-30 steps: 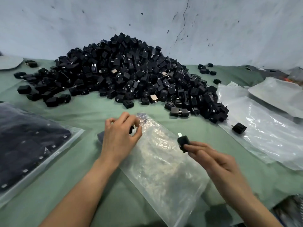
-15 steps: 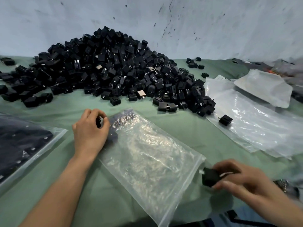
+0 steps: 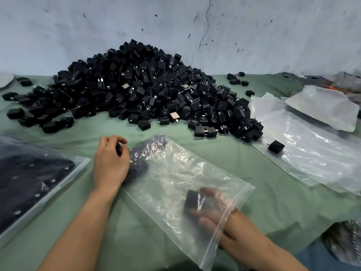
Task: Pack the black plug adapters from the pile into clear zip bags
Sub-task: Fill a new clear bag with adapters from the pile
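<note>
Right now the small black cube-shaped plug adapter [image 3: 192, 199] is inside the clear plastic zip bag [image 3: 175, 169], gripped by the curled fingers of my right hand [image 3: 212, 211], which reaches in through the bag's open mouth. My left hand [image 3: 110, 165] pinches the bag's far corner, where more adapters lie. Beyond sits the big pile of black adapters [image 3: 136, 90] on the green cloth table [image 3: 263, 202]; flat empty clear bags [image 3: 312, 153] lie to the right.

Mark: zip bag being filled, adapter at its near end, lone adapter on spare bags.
zip bag [image 3: 175, 173]: head view, bare plastic mid-bag.
near-end adapter [image 3: 192, 199]: head view, top face through plastic.
lone adapter [image 3: 276, 146]: head view, body centre.
</note>
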The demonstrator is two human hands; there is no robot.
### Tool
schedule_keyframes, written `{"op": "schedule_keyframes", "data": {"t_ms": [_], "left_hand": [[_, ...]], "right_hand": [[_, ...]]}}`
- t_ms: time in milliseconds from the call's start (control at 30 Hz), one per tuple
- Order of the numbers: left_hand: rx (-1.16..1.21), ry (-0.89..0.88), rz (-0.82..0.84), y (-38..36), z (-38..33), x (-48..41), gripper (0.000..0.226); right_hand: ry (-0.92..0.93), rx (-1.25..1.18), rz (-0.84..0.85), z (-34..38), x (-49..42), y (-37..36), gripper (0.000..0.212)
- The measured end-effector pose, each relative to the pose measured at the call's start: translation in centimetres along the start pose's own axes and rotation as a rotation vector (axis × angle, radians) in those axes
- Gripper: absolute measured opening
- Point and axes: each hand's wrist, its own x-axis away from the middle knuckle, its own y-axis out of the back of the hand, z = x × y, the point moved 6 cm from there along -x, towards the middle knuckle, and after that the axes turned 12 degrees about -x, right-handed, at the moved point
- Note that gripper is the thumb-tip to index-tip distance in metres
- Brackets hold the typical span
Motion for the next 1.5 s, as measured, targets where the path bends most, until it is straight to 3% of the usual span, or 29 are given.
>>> {"op": "schedule_keyframes", "data": {"t_ms": [100, 200, 433, 567, 767, 1033, 1100, 1233, 1300, 1367, 1500], "left_hand": [[0.02, 0.042, 0.039, -0.4, 0.4, -0.1, 0.014], [0.025, 0.044, 0.051, -0.6, 0.4, -0.1, 0.016], [0.008, 0.048, 0.073, -0.6, 0.4, 0.0, 0.021], [0.015, 0.052, 0.066, -0.4, 0.5, 0.0, 0.022], [0.028, 0.045, 0.072, -0.6, 0.4, 0.0, 0.026], [0.142, -0.057, 0.042, 0.4, -0.9, 0.2, 0.034], [0.227, -0.106, 0.057, 0.9, -2.1, 0.5, 0.036], [0.508, -0.142, 0.254, 1.2, -5.6, 2.7, 0.035], [0.686, -0.11, 0.424, 1.0, -7.4, 4.4, 0.036], [0.737, -0.145, 0.544, 0.6, -8.8, 5.9, 0.042], [0.975, -0.075, 0.78, -0.4, -10.6, 7.8, 0.043]], "right_hand": [[-0.019, -0.053, 0.062, -0.5, -3.5, -1.2, 0.04], [0.018, -0.069, 0.017, -0.4, -7.8, -2.3, 0.052], [-0.051, 0.069, 0.06, -0.6, -14.1, -4.2, 0.042], [-0.075, -0.109, 0.079, -0.1, -13.5, -4.5, 0.042], [-0.068, -0.136, 0.107, 0.2, -12.2, -4.0, 0.044], [-0.081, 0.022, 0.069, 0.0, -10.3, -3.3, 0.048], [-0.096, 0.17, 0.034, -1.2, -7.5, -1.9, 0.064], [-0.056, 0.079, -0.196, -1.7, 0.2, 2.5, 0.042], [0.048, 0.122, -0.435, -0.6, 3.9, 5.7, 0.012], [0.107, 0.143, -0.609, 0.8, 5.9, 8.0, 0.026], [0.215, 0.145, -0.631, 4.0, 4.3, 7.2, 0.027]]}}
